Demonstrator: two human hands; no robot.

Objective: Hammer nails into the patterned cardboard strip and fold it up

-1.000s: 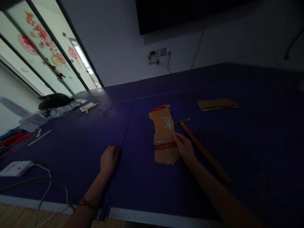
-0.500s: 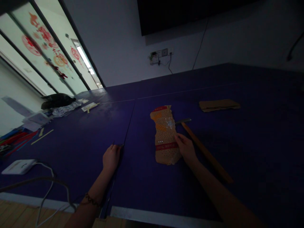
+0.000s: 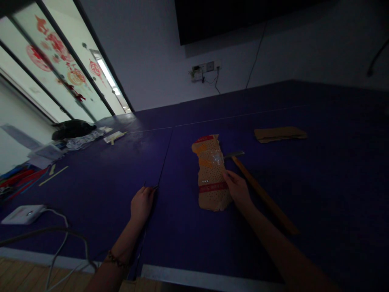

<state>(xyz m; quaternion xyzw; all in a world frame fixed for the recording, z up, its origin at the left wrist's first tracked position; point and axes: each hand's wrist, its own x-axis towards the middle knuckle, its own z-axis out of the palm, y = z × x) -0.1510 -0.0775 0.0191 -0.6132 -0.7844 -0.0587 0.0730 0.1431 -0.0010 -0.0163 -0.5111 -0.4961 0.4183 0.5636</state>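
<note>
A torn piece of brown cardboard (image 3: 212,172), dotted with many small dark holes and crossed by red tape, lies on the purple table. Three shiny dots sit in a row on it. My right hand (image 3: 237,188) pinches its right edge. Just beyond that hand is a hammer (image 3: 263,192), its metal head close to the cardboard and its wooden handle slanting toward me. Over a dark seam in the table, my left hand (image 3: 142,205) is closed; thin dark tips poke out at its fingers, too small to name.
Folded cardboard (image 3: 280,134) lies at the back right. At the left are a white device (image 3: 24,214) with a cable, thin strips (image 3: 53,176) and a black bag (image 3: 73,129). A wall with sockets (image 3: 206,69) stands behind the purple table (image 3: 179,239).
Both hands stay in nearly the same places, with the right one still at the cardboard's edge. The view shifts very slightly.
</note>
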